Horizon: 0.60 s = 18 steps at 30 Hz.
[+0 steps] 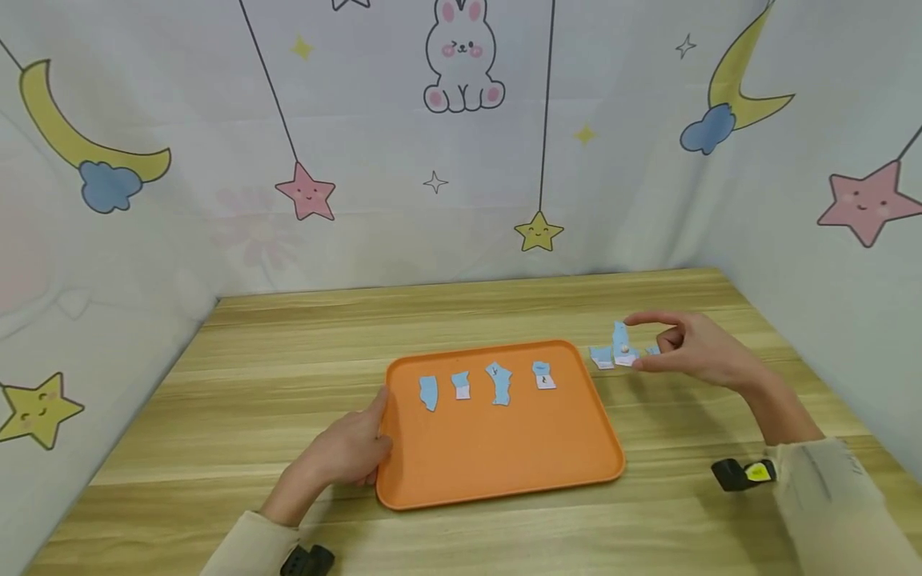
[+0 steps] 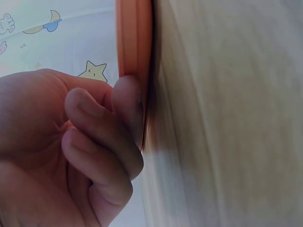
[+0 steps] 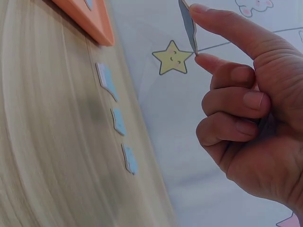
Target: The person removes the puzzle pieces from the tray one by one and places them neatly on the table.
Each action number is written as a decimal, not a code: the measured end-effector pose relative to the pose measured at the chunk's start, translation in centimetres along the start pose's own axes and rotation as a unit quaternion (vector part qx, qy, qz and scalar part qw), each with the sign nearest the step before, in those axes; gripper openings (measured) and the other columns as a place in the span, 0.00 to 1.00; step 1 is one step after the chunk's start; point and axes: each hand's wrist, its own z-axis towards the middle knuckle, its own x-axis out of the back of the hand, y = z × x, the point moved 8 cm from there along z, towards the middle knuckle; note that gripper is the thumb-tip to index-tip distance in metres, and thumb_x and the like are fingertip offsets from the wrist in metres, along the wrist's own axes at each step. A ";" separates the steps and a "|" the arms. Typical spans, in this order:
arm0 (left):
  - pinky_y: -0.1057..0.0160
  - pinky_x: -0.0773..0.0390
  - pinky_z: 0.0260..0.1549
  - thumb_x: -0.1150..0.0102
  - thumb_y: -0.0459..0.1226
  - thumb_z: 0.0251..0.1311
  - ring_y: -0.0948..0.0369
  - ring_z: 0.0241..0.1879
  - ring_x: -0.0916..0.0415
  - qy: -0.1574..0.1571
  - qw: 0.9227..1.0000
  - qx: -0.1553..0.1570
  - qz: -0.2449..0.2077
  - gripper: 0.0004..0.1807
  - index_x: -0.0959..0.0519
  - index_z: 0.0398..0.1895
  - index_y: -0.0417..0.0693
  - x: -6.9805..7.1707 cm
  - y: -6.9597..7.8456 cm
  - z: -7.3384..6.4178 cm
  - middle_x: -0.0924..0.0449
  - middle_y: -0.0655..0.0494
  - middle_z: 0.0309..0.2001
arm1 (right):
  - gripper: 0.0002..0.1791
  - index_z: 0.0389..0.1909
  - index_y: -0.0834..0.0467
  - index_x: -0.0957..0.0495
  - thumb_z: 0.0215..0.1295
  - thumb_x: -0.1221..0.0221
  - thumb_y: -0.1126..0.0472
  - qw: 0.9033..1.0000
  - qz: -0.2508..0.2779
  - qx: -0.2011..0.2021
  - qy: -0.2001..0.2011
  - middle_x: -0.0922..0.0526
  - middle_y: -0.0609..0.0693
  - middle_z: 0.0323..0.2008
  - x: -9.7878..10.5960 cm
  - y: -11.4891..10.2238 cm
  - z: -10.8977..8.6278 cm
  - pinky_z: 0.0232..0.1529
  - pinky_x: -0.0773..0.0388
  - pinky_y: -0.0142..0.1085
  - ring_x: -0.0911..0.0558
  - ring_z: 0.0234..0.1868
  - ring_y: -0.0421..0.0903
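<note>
My right hand [image 1: 702, 352] pinches an irregular light-blue puzzle piece [image 1: 620, 336] between thumb and index finger, above the table right of the orange tray [image 1: 497, 460]. Edge-on, that piece [image 3: 189, 28] shows thin in the right wrist view; the other fingers of the hand [image 3: 251, 99] are curled in. At the tray's left side my left hand [image 1: 349, 444] grips the rim. The left wrist view has its fingers [image 2: 97, 151] bent against the tray's edge [image 2: 134, 38]. Several blue pieces lie in a row in the tray, among them a pointed one [image 1: 428, 393] and a blue-and-white one [image 1: 543, 375].
Loose pieces lie on the wooden table [image 1: 288, 336] beyond the tray's right edge, one of them a blue-and-white piece [image 1: 601, 358]. The right wrist view shows a small blue piece [image 3: 129, 159] there. A printed white curtain [image 1: 374, 136] stands behind the table.
</note>
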 end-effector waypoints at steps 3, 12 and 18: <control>0.66 0.39 0.11 0.58 0.32 0.62 0.62 0.07 0.36 0.004 1.000 -0.001 0.002 0.41 0.63 0.75 0.40 0.0 0.0 0.1 0.27 0.54 0.10 | 0.32 0.59 0.50 0.28 0.52 0.31 0.51 1.000 0.007 -0.001 -0.001 0.46 0.44 0.16 0.3 0.6 -0.1 0.17 0.42 0.35 0.46 0.17 0.40; 0.66 0.39 0.11 0.58 0.31 0.61 0.62 0.07 0.36 0.006 1.000 -0.006 -0.005 0.41 0.63 0.75 0.40 -0.1 -0.1 0.1 0.27 0.54 0.10 | 0.31 0.59 0.52 0.28 0.54 0.32 0.52 1.000 0.014 -0.001 0.002 0.44 0.44 0.17 0.8 2.2 -0.6 0.16 0.43 0.34 0.45 0.16 0.39; 0.66 0.39 0.11 0.58 0.31 0.61 0.62 0.07 0.35 0.008 1.000 -0.007 -0.004 0.41 0.63 0.75 0.39 0.0 0.0 0.1 0.28 0.54 0.10 | 0.32 0.61 0.50 0.30 0.54 0.32 0.51 1.000 0.015 -0.018 -0.002 0.41 0.44 0.16 1.1 3.5 -0.8 0.15 0.41 0.35 0.42 0.16 0.37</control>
